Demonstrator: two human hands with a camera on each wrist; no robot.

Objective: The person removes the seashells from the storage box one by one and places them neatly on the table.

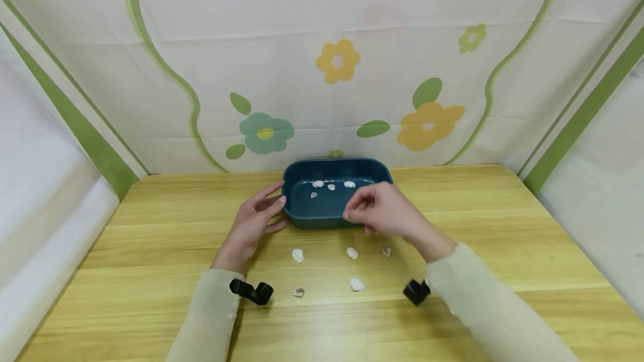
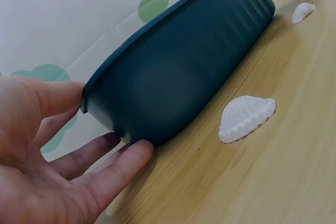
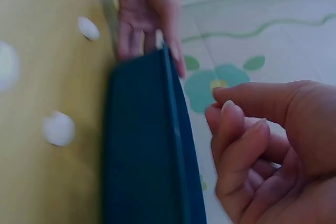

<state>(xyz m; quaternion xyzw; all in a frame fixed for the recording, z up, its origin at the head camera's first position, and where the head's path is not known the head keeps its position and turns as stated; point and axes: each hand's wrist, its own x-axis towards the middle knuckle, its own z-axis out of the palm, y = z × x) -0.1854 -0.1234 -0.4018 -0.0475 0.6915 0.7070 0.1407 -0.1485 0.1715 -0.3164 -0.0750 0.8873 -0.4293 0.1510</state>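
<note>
A dark blue rectangular basin (image 1: 312, 220) stands near the table's back edge, with several small seashells (image 1: 349, 184) on its floor. My left hand (image 1: 251, 228) rests spread against the basin's left end. In the left wrist view its thumb (image 2: 63, 98) touches the rim, with other fingertips against the lower wall. My right hand (image 1: 384, 211) is over the basin's front right corner, fingers curled and fingertips close together. Nothing shows between those fingertips in the right wrist view. In front of the basin lie several more shells, including a white ribbed seashell (image 2: 247, 119).
The wooden table (image 1: 322, 328) reaches back to a white curtain (image 1: 282, 60) printed with flowers, and white cloth (image 1: 45, 200) hangs at the sides. A black wrist mount (image 1: 251, 291) sticks out from the left sleeve, another black mount (image 1: 416, 292) from the right.
</note>
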